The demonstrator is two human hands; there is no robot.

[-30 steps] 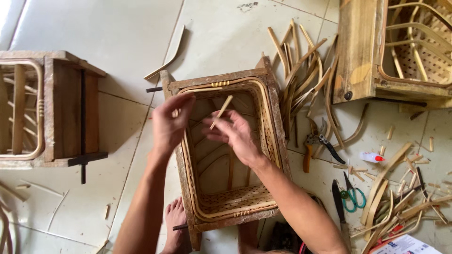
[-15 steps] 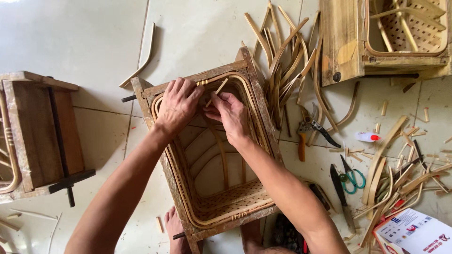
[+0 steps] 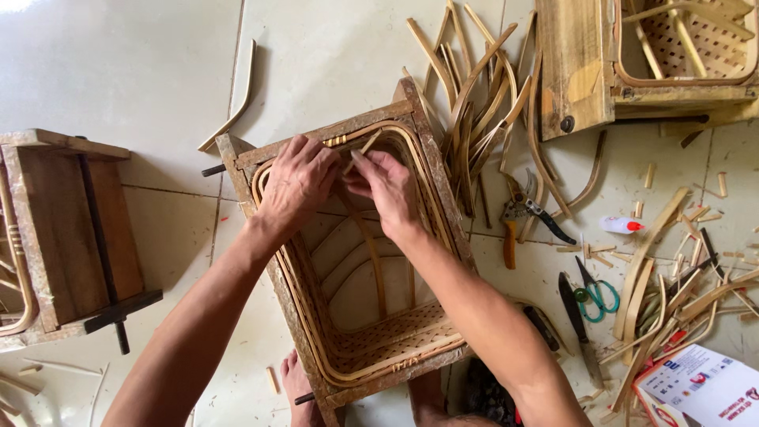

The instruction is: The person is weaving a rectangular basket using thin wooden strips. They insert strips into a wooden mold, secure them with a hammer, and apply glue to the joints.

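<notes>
A square wooden frame mould [image 3: 431, 170] lies on the tiled floor with a woven rattan basket [image 3: 379, 340] set inside it. My left hand [image 3: 296, 182] rests on the far rim of the frame, fingers curled over the rattan edge. My right hand [image 3: 387, 186] is beside it, pinching a short bamboo strip [image 3: 365, 145] that slants up against the far rim. Both hands nearly touch at the fingertips. My bare foot [image 3: 296, 387] presses against the near corner of the frame.
A pile of bamboo strips [image 3: 474, 103] lies right of the frame. Pruning shears [image 3: 526, 213], green-handled scissors [image 3: 597, 292], a knife [image 3: 577, 324] and a small glue tube [image 3: 621, 225] lie further right. Another mould [image 3: 581, 67] stands top right, a third [image 3: 55, 229] at left.
Both hands moved from the middle of the basket up to its far rim, carrying the short strip there. The view shifted slightly.
</notes>
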